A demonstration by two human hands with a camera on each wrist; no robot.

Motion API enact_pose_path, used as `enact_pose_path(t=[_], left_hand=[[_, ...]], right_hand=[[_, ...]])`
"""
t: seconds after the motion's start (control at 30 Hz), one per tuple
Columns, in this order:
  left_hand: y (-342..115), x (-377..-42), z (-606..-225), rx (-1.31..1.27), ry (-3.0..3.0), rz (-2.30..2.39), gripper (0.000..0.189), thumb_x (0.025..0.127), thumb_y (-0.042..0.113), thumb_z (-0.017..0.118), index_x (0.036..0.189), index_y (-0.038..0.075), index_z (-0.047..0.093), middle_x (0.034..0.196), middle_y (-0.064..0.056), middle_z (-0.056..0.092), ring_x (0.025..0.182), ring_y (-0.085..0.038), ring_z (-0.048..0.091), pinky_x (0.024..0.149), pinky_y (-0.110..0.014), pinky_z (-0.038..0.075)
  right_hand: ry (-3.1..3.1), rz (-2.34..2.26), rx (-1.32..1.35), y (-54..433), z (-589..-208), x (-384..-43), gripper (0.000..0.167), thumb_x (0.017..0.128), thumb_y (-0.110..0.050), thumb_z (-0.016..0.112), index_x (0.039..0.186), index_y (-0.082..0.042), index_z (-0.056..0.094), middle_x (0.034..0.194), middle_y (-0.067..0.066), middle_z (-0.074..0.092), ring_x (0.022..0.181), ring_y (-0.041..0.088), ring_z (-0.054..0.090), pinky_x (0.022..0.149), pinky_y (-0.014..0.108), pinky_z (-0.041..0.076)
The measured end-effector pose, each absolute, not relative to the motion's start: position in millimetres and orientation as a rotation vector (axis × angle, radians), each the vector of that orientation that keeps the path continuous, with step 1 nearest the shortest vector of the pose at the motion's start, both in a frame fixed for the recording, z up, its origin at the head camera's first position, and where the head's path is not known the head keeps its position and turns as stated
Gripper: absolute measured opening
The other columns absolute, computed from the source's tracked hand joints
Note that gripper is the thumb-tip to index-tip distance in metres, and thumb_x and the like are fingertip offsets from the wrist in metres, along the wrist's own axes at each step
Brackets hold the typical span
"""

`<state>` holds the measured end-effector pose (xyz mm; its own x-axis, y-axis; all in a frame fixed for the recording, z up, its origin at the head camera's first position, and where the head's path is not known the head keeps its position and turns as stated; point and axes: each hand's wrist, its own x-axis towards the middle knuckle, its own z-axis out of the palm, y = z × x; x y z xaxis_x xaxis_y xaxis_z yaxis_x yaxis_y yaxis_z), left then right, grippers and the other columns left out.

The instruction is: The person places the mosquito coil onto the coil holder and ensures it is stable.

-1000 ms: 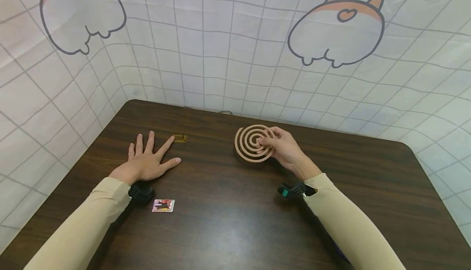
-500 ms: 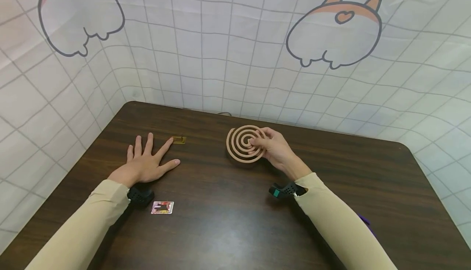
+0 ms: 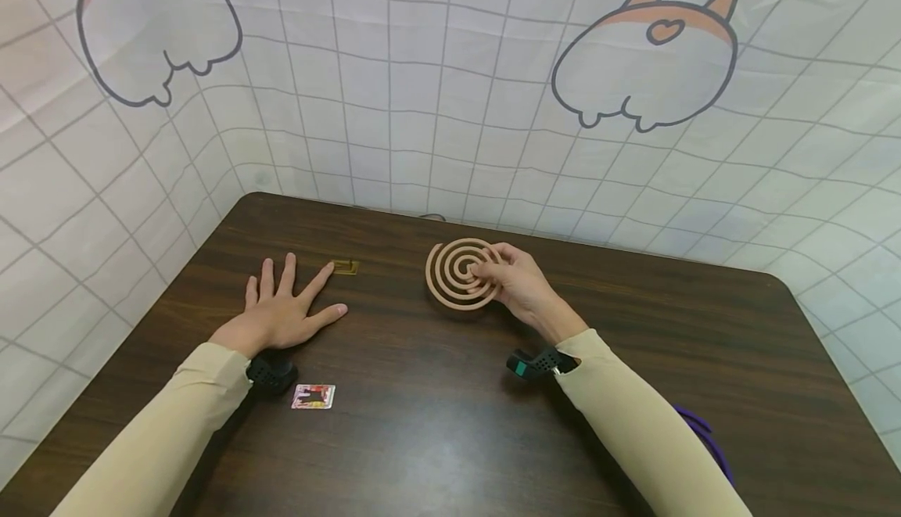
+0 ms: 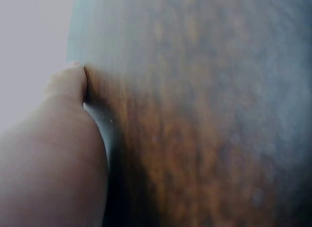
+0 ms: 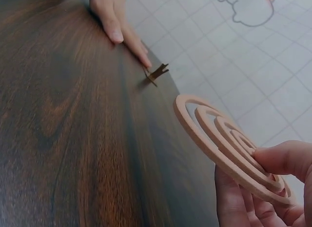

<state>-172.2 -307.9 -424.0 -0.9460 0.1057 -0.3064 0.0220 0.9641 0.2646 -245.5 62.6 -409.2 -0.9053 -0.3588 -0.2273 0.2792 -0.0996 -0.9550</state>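
Observation:
My right hand [image 3: 524,286] pinches a tan mosquito coil [image 3: 439,286], thumb over its centre and the other fingers underneath. In the right wrist view the coil [image 5: 195,135] is tilted and held above the table, its inner turns sagging apart from the outer ring. My left hand [image 3: 278,317] lies flat with its fingers spread on the table. Its index fingertip presses the edge of a small brass-coloured metal coil stand [image 3: 346,267], whose forked prong [image 5: 159,72] sticks up in the right wrist view. Only the thumb side of the left hand [image 4: 53,154] shows in the left wrist view.
A small colourful card [image 3: 314,396] lies on the dark wood table [image 3: 394,423] near the left wrist. Purple curved strands [image 3: 704,432] are partly hidden by the right sleeve. A white grid-patterned curtain [image 3: 422,110] stands around the table's far edge.
My right hand has moved left with the mosquito coil, closer to the metal stand, slowing in the last half second. More purple strands show beside the right sleeve. The left hand stays in place.

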Motion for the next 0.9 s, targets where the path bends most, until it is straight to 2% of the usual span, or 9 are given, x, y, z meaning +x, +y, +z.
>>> enact_pose_path(t=[0.3, 0.67, 0.9], left_hand=[[-307, -173, -424, 0.077, 2.789, 0.380, 0.091, 0.095, 0.084, 0.030, 0.167, 0.037, -0.001, 0.170, -0.029, -0.023, 0.153, -0.060, -0.024, 0.119, -0.079, -0.010], [-309, -173, -427, 0.075, 2.791, 0.392, 0.094, 0.093, 0.088, 0.028, 0.167, 0.039, -0.002, 0.170, -0.028, -0.024, 0.153, -0.059, -0.025, 0.119, -0.079, -0.012], [-309, -172, -426, 0.086, 2.795, 0.390, 0.092, 0.094, 0.086, 0.029, 0.167, 0.038, -0.001, 0.169, -0.029, -0.023, 0.152, -0.061, -0.025, 0.118, -0.079, -0.012]], right_hand=[[1.752, -2.054, -0.076, 55, -409, -247, 0.028, 0.098, -0.003, 0.066, 0.123, -0.007, 0.053, 0.100, 0.005, 0.067, 0.079, 0.013, 0.073, 0.071, 0.026, 0.062], [1.744, -2.052, -0.101, 45, -409, -252, 0.042, 0.099, -0.002, 0.065, 0.137, 0.003, 0.047, 0.099, 0.004, 0.067, 0.080, 0.013, 0.073, 0.071, 0.026, 0.061], [1.728, -2.063, -0.107, 39, -409, -253, 0.031, 0.098, -0.001, 0.065, 0.126, -0.004, 0.052, 0.097, 0.005, 0.068, 0.077, 0.014, 0.073, 0.070, 0.027, 0.061]])
